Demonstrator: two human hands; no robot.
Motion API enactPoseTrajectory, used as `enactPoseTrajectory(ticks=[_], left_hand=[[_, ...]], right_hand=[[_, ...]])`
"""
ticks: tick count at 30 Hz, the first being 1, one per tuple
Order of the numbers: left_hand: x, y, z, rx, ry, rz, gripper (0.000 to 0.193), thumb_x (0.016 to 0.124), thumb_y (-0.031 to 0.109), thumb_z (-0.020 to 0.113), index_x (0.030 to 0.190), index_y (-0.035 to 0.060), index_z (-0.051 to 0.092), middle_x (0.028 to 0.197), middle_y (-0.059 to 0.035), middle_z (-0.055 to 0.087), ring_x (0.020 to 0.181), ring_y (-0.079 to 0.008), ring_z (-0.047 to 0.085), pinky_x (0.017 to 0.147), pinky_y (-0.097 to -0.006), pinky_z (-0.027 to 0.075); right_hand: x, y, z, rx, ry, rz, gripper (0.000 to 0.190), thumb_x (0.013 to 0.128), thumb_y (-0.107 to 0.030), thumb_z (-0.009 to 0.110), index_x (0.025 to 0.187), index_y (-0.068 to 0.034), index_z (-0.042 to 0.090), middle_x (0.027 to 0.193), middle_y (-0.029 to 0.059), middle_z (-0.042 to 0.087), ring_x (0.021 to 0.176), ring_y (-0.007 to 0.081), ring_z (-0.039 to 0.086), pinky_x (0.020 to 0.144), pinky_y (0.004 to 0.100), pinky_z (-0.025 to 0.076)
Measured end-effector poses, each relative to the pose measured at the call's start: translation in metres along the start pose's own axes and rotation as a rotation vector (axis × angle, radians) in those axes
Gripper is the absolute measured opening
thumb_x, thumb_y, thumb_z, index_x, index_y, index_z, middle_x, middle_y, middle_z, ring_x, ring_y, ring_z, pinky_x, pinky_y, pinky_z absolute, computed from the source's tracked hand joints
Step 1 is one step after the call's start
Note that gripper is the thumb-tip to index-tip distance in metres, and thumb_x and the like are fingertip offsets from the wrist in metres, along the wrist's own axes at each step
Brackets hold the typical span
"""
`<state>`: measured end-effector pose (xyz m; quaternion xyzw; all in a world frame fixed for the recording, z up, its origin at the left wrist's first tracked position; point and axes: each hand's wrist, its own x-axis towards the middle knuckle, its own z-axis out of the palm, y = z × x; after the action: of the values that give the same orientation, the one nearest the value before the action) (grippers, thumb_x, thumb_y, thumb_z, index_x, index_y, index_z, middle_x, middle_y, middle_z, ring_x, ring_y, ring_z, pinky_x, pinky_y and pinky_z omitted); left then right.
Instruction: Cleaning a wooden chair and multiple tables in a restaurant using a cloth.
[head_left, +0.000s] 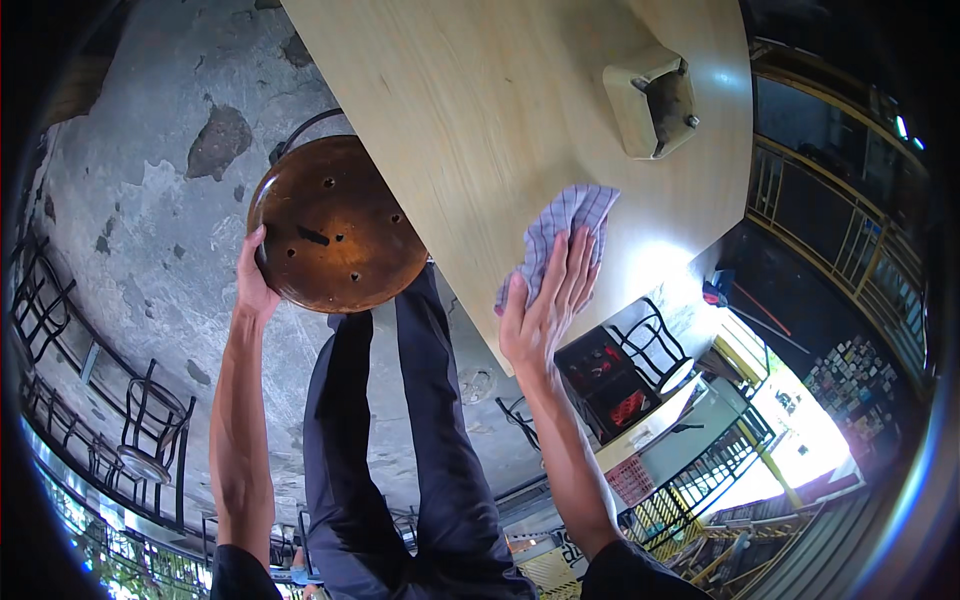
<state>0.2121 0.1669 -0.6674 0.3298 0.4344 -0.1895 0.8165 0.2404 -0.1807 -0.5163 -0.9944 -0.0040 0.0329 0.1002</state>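
My left hand (256, 277) grips the left rim of a round brown wooden stool seat (341, 225), which has several small holes and a dark slot in its top. The seat's right side lies close against the table's edge, and a curved dark metal part shows behind it. On the light wood-grain tabletop (450, 127), my right hand (551, 300) lies with its fingers stretched out over a checked cloth (562, 217), pressing it to the surface. The cloth is bunched and reaches past the fingertips.
A cream box-shaped holder (630, 105) with an open dark side is on the tabletop beyond the cloth. Black metal chairs (154, 427) stand at the left, another chair (652, 345) at the right beside dark crates (611, 382). The concrete floor (172, 247) has dark patches.
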Motion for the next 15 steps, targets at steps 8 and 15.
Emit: enactPoseTrajectory(ticks=[8, 15], left_hand=[[-0.013, 0.003, 0.011, 0.174, 0.153, 0.078, 0.069, 0.090, 0.043, 0.065, 0.140, 0.0006, 0.043, 0.134, -0.0106, 0.053, 0.125, -0.0232, 0.049, 0.106, -0.0379, 0.039], [0.000, -0.031, 0.005, 0.365, 0.353, 0.345, 0.069, 0.091, 0.042, 0.067, 0.141, -0.0004, 0.043, 0.134, -0.0104, 0.052, 0.121, -0.0170, 0.047, 0.105, -0.0318, 0.036]], right_hand=[[0.127, -0.087, 0.020, 0.120, 0.188, -0.128, 0.060, 0.087, -0.025, 0.058, 0.141, -0.006, 0.042, 0.149, 0.0212, 0.036, 0.140, 0.0392, 0.032, 0.113, 0.0572, 0.020], [0.153, -0.187, 0.060, 0.489, -0.046, -0.811, 0.038, 0.075, -0.019, 0.072, 0.110, -0.009, 0.062, 0.122, 0.0071, 0.062, 0.115, 0.0236, 0.056, 0.097, 0.0460, 0.039]])
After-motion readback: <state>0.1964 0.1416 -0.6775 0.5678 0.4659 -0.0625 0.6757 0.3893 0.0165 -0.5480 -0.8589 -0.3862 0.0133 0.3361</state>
